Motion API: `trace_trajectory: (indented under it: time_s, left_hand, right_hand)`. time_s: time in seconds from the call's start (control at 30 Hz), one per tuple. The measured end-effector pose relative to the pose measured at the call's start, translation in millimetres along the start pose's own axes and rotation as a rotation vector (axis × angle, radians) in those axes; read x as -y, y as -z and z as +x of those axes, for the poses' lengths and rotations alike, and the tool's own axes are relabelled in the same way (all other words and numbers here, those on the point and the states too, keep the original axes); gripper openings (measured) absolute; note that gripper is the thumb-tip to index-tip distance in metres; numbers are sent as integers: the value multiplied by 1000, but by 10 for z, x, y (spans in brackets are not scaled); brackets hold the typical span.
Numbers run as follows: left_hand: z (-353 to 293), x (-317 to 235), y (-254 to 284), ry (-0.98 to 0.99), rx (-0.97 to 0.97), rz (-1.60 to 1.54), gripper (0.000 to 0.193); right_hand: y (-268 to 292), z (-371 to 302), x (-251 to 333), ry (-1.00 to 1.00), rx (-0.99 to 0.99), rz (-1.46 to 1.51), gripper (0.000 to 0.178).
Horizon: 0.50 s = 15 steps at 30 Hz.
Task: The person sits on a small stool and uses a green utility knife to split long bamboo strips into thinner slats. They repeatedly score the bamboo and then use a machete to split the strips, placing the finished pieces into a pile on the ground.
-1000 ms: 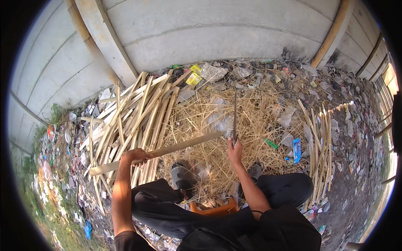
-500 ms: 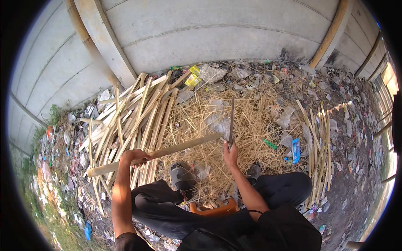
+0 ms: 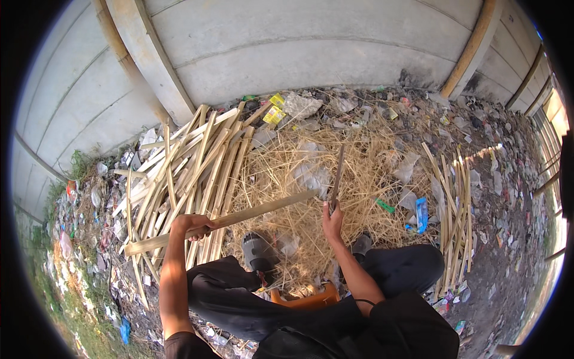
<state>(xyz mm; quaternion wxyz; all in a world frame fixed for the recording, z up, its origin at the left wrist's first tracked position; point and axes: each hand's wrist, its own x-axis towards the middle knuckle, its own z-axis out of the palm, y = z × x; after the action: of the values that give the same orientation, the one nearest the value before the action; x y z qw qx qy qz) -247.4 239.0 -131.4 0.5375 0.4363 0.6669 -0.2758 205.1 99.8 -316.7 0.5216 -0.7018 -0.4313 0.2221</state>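
Observation:
My left hand [image 3: 192, 227] is closed around a long bamboo strip [image 3: 263, 210], held slanting so its far end points up to the right. In my right hand [image 3: 332, 219] is a long, narrow knife [image 3: 339, 170], gripped by its handle, with the dark blade pointing up and away. The strip's right end is close to the knife, just left of the handle; whether they touch I cannot tell. Below both lies a heap of straw-like bamboo shavings [image 3: 371, 173]. Left of the heap a large pile of split bamboo strips [image 3: 206, 161] lies beside my left hand.
A smaller pile of thin bamboo strips [image 3: 455, 221] lies at the right. An orange plastic stool [image 3: 308, 297] is under me, between my legs. Behind runs a grey concrete wall [image 3: 311, 48] with posts. Litter, including a blue wrapper [image 3: 422, 215], covers the ground.
The knife has tilted, its tip swinging right, and my right hand has shifted slightly right. My left hand and the bamboo strip have hardly moved.

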Motion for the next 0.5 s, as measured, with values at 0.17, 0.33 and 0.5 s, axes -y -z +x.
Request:
trace_trajectory:
  time_s: [0.17, 0.33, 0.5]
  left_hand:
    - [-350, -220, -91, -51, 1, 52, 54]
    - [-23, 11, 77, -23, 90, -27, 57]
    - [-1101, -358, -163, -48, -216, 108, 60]
  right_hand:
    - [198, -338, -803, -408, 457, -493, 38]
    - [22, -180, -525, -434, 306, -258, 38]
    - [300, -200, -469, -352, 57, -228, 41]
